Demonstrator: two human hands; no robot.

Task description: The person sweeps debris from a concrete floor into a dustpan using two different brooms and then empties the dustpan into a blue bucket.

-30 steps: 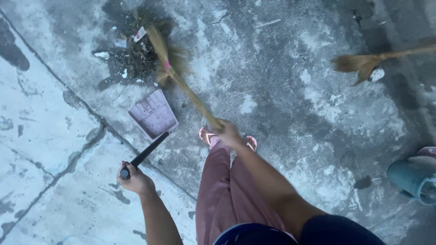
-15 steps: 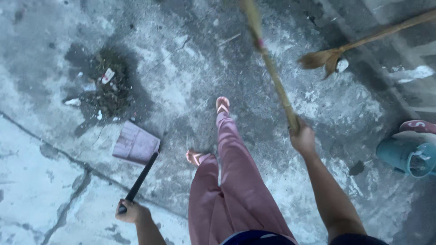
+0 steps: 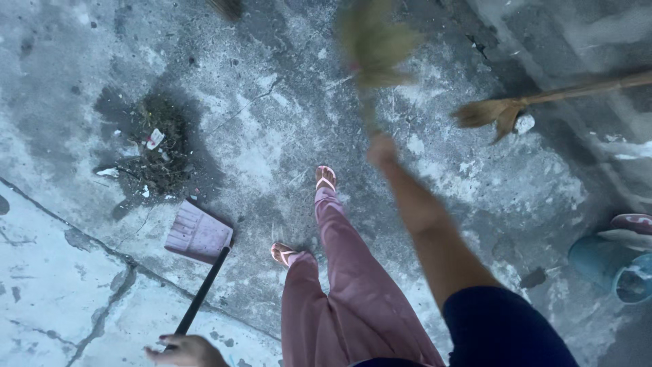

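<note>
Cracked, stained concrete floor [image 3: 272,136] seen from above. Dark pile of swept debris [image 3: 153,146], flecked with white paper scraps, heaped at left. Pale pink dustpan [image 3: 197,234] laid flat just beside pile, black handle [image 3: 202,292] angled toward lower edge. Second broom [image 3: 502,112] rested on floor at right, white scrap touching bristles.

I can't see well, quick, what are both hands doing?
Left hand: closed on the dustpan handle.
Right hand: closed on the blurred broom.

An outdoor yard before me: cracked, stained concrete floor [image 3: 258,143], swept litter pile [image 3: 155,151] at left, second broom [image 3: 543,102] upper right.
</note>
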